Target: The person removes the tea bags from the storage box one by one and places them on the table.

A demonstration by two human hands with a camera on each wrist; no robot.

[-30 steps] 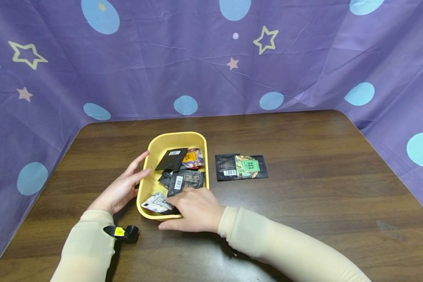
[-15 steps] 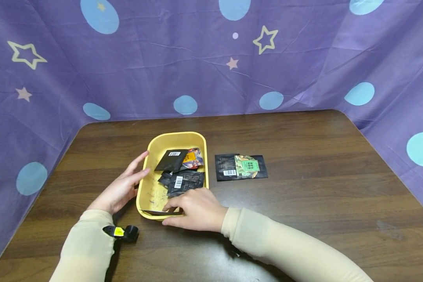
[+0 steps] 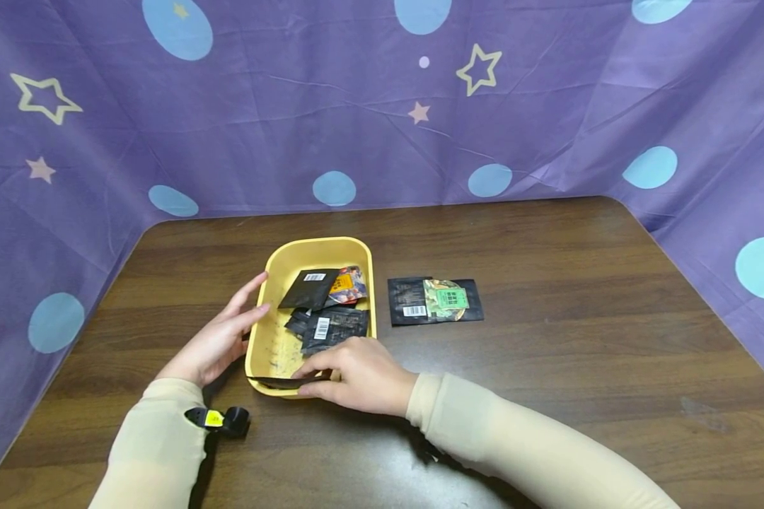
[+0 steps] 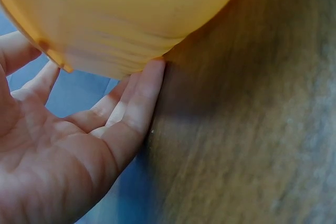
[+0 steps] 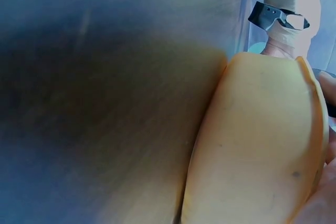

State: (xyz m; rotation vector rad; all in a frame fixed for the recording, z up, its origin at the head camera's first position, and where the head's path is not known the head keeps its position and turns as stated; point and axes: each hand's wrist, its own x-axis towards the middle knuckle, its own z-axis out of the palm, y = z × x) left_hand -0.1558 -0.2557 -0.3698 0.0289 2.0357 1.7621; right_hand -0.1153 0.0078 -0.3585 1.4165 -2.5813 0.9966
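A yellow plastic bin (image 3: pixel 264 318) stands on the table with several flat sachets inside. My left hand (image 3: pixel 215 341) rests along its left side; in the left wrist view the fingers (image 4: pixel 142 95) lie fairly straight against the outer wall. At the near end, my right hand (image 3: pixel 359 375) reaches over the rim and pinches a dark sachet (image 3: pixel 280 382), seen edge-on, between thumb and fingers. Farther back in the bin lie a black sachet with a barcode (image 3: pixel 308 290), a colourful orange-labelled sachet (image 3: pixel 350 284) and another black barcoded sachet (image 3: pixel 337 329).
On the brown wooden table (image 3: pixel 547 339), right of the bin, lies a black sachet with a green label (image 3: pixel 436 302). A purple curtain (image 3: pixel 382 106) with stars and dots hangs behind and at both sides. A black wrist camera (image 3: pixel 219 420) sits on the left sleeve.
The white-patterned sachet face at the near end of the bin has tipped up, and now a dark edge shows in the right hand's pinch. The left hand has stayed in place.
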